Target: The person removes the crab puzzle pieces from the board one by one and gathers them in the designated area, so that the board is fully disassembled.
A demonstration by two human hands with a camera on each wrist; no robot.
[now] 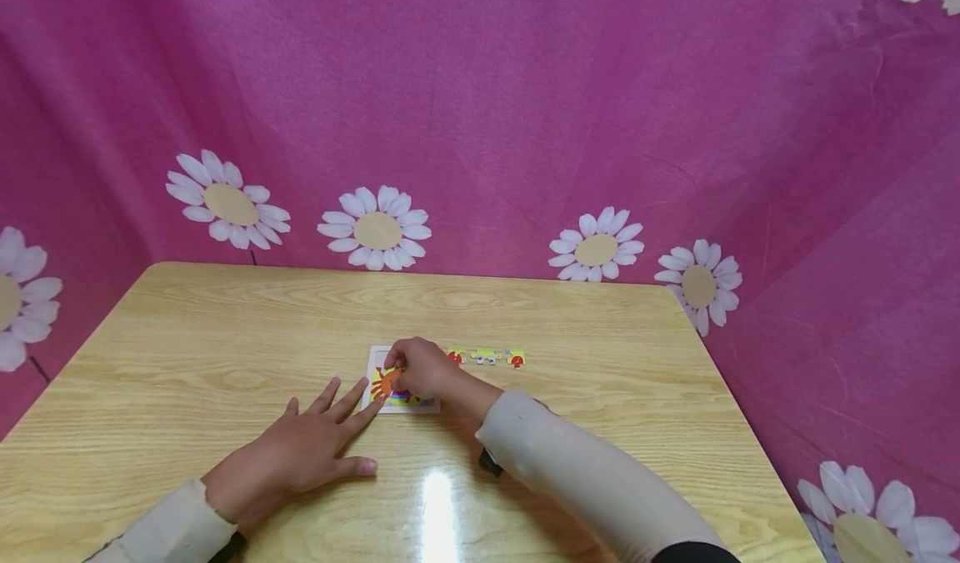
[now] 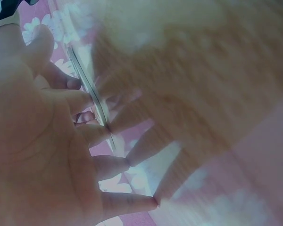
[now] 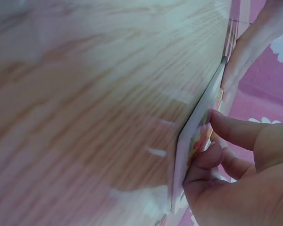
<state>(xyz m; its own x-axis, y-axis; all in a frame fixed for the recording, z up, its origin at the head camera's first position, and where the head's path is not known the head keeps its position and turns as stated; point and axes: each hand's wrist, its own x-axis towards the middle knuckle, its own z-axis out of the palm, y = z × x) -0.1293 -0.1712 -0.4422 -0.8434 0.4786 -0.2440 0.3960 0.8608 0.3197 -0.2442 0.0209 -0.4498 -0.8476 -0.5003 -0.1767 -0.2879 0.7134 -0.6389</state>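
Observation:
A small jigsaw puzzle (image 1: 390, 385) with a white frame and a bright orange, red and yellow picture lies on the table. My right hand (image 1: 426, 369) is over it with bent fingers, and in the right wrist view the thumb (image 3: 240, 131) and a curled finger touch its face. Whether a piece is between them is hidden. My left hand (image 1: 311, 446) lies spread on the wood, fingertips at the puzzle's left and lower edge. To the right, several loose yellow puzzle pieces (image 1: 486, 355) with red parts and eyes lie in a row.
The wooden table (image 1: 600, 363) is glossy, with a bright reflection near its front. A pink curtain (image 1: 480, 113) with white daisies hangs behind and beside it. Each forearm wears a light sleeve with a dark strap at the wrist.

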